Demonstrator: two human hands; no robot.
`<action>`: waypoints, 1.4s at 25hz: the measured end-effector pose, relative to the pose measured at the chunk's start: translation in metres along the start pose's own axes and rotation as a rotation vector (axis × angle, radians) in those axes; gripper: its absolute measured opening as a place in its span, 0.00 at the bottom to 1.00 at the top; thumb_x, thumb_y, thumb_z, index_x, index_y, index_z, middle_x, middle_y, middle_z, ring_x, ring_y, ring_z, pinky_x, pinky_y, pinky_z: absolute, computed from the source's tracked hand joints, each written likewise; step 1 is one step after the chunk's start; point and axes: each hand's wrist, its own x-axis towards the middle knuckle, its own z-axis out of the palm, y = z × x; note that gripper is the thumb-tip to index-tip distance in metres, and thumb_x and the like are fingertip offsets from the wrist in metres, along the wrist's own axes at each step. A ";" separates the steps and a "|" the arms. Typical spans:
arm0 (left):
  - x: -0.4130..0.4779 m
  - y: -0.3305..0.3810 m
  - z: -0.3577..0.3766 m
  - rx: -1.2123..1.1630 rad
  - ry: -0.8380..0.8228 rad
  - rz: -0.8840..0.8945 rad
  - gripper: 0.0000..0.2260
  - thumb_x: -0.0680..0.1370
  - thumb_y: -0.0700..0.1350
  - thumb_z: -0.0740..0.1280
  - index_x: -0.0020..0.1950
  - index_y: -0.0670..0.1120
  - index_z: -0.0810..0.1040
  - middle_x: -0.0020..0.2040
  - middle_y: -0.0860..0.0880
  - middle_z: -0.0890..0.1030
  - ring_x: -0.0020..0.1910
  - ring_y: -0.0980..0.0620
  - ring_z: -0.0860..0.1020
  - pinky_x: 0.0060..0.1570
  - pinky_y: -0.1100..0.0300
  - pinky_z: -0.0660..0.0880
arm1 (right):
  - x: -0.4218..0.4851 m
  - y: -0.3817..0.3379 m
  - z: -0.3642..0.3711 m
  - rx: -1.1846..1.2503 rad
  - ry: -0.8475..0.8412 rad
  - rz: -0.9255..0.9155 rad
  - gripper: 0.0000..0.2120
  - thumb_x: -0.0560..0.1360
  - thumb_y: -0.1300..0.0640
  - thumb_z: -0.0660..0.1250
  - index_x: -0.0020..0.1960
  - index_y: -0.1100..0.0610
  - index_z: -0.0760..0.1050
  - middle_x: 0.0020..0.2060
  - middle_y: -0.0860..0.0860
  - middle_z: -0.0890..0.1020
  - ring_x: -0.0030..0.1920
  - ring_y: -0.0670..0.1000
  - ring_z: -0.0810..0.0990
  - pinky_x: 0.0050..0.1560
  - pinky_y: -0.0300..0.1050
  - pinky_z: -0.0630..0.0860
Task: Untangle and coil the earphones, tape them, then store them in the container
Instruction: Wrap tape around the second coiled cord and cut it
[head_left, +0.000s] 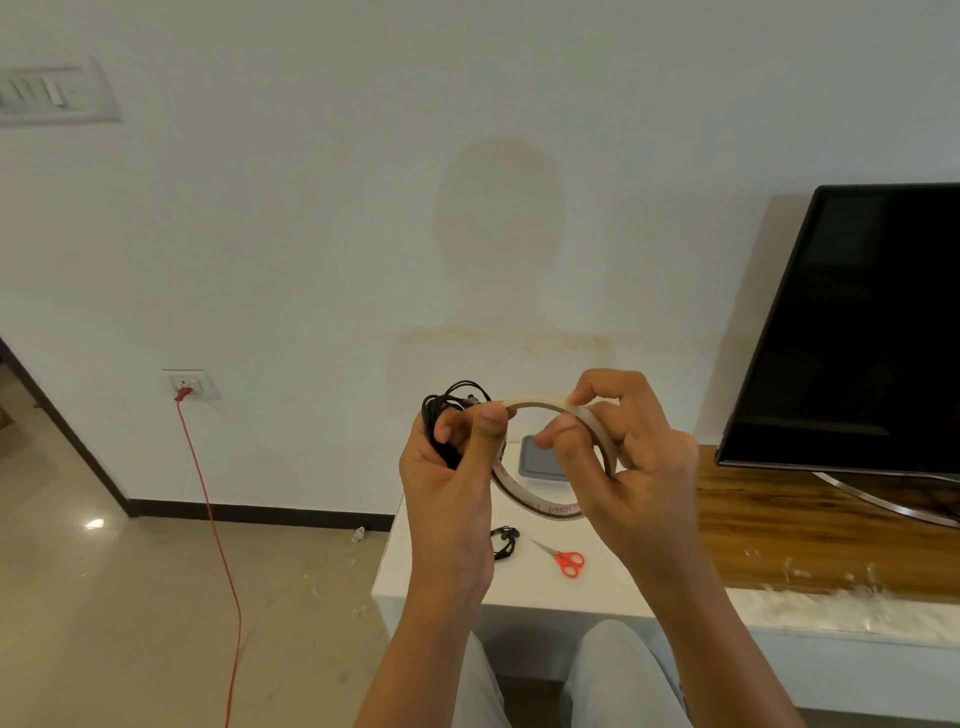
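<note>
Black coiled earphones (442, 410) are gripped in my left hand (448, 483); my right hand (639, 467) pinches the tape roll (540, 512) at its two o'clock.

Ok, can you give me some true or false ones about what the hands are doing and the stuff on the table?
1. The left hand holds coiled black earphones. True.
2. The red scissors are in the right hand. False: they lie on the white table; the right hand pinches the tape roll.
3. A second pair of earphones lies on the table beside the scissors. True.
4. The TV shows a cartoon. False: its screen is dark.
</note>
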 end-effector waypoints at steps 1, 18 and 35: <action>0.001 -0.002 -0.004 0.083 -0.030 0.006 0.09 0.73 0.47 0.69 0.37 0.48 0.72 0.34 0.46 0.77 0.35 0.57 0.75 0.40 0.63 0.73 | 0.000 0.001 -0.002 0.020 -0.017 0.015 0.04 0.76 0.54 0.64 0.48 0.54 0.72 0.36 0.42 0.83 0.27 0.50 0.76 0.26 0.37 0.71; 0.001 0.001 -0.004 0.196 -0.042 0.123 0.08 0.72 0.52 0.67 0.39 0.48 0.74 0.33 0.56 0.79 0.35 0.60 0.75 0.41 0.66 0.74 | 0.007 0.000 -0.011 0.053 -0.109 0.033 0.04 0.74 0.53 0.66 0.46 0.51 0.71 0.34 0.48 0.75 0.33 0.52 0.74 0.30 0.39 0.72; -0.004 0.007 0.000 0.054 -0.031 0.050 0.09 0.70 0.50 0.65 0.44 0.45 0.75 0.34 0.57 0.82 0.36 0.62 0.77 0.45 0.62 0.75 | 0.005 0.002 -0.014 0.004 0.008 -0.113 0.06 0.76 0.50 0.65 0.47 0.53 0.72 0.39 0.46 0.77 0.39 0.43 0.77 0.38 0.30 0.73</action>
